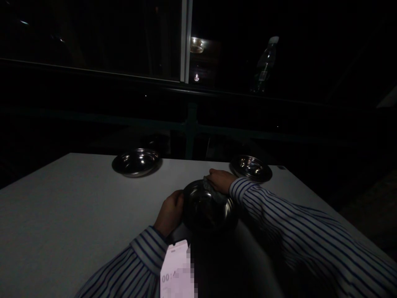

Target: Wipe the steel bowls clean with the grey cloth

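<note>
A shiny metal bowl is in the middle, near the front of the white table. My left hand grips its left rim, thumb on top. At the bowl's far right rim my right hand is closed on a greyish cloth, which lies against the inside of the bowl. Striped sleeves cover both forearms. The bowl's near side is in deep shadow, so its lower edge is hard to make out.
Metal dishes stand at the table's back edge: one to the left, a stack to the right. A lit phone is at the front. Beyond the white table are a dark window frame and a plastic bottle.
</note>
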`<state>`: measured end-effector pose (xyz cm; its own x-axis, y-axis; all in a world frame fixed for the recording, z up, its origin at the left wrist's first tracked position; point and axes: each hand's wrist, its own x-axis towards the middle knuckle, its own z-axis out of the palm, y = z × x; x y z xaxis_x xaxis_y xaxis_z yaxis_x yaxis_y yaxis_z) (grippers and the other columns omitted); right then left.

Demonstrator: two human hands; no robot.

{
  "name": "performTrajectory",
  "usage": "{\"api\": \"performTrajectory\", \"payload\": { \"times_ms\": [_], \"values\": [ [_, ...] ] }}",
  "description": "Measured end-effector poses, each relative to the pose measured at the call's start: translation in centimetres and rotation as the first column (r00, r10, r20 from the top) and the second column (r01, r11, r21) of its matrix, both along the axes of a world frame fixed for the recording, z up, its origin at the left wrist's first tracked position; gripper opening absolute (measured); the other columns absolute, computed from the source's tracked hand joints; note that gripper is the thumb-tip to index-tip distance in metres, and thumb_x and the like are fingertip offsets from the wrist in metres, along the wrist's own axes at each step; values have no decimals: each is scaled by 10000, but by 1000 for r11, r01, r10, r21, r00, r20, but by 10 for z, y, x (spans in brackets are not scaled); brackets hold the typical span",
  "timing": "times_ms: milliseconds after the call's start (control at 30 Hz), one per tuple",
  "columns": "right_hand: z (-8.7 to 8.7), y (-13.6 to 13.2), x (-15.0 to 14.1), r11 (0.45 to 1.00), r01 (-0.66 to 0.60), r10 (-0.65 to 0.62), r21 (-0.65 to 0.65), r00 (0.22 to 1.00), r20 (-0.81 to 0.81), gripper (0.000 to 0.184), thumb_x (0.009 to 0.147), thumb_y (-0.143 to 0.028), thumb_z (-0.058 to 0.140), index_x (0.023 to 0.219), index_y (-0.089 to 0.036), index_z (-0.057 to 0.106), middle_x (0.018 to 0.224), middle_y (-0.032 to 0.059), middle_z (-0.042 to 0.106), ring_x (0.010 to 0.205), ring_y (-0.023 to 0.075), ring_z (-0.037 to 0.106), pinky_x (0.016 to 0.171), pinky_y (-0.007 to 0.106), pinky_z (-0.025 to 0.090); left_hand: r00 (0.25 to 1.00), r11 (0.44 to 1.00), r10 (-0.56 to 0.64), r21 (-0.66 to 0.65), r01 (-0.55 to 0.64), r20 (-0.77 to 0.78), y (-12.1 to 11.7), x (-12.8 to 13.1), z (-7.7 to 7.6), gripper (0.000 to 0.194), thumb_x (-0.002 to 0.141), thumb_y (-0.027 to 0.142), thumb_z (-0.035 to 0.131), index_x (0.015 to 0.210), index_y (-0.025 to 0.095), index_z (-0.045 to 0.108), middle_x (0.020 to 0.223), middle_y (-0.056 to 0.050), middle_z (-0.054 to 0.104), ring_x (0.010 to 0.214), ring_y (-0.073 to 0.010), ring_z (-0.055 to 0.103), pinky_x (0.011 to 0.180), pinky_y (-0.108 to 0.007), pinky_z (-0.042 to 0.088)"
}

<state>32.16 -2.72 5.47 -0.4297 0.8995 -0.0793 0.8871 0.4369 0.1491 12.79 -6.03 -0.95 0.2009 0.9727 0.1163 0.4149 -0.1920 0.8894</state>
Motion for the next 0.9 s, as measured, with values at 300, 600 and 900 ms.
{"api": "performTrajectory", "payload": {
  "times_ms": [300, 600, 900],
  "values": [
    [2, 12, -19, 998, -38, 36, -50, 998, -47, 352, 867, -315, 313, 1045, -203, 595, 1085, 110, 541, 958, 231, 547, 686, 297, 407, 1000, 1000, 28, 5, -28, -3, 3, 0, -2, 427, 801, 362, 375, 1059, 97, 588, 1019, -147, 660, 901, -247, 620, 747, -352, 472],
    [0, 8, 30, 990, 85, -95, -109, 991, -93, 328, 834, -313, 391, 993, -157, 633, 1012, 135, 589, 911, 254, 572, 696, 300, 396, 1000, 999, 6, 37, -6, -3, 1, 2, 0, 417, 793, 350, 384, 1051, 102, 600, 1004, -135, 668, 852, -237, 632, 759, -355, 470],
    [-13, -23, 53, 991, 64, -93, -115, 958, -272, 342, 891, -299, 327, 996, -144, 613, 859, 94, 575, 809, 165, 560, 719, 239, 388, 999, 1000, 27, 10, -27, 35, 3, 2, -3, 423, 800, 363, 391, 1064, 108, 600, 1028, -138, 658, 921, -239, 612, 800, -358, 459]
  ]
}}
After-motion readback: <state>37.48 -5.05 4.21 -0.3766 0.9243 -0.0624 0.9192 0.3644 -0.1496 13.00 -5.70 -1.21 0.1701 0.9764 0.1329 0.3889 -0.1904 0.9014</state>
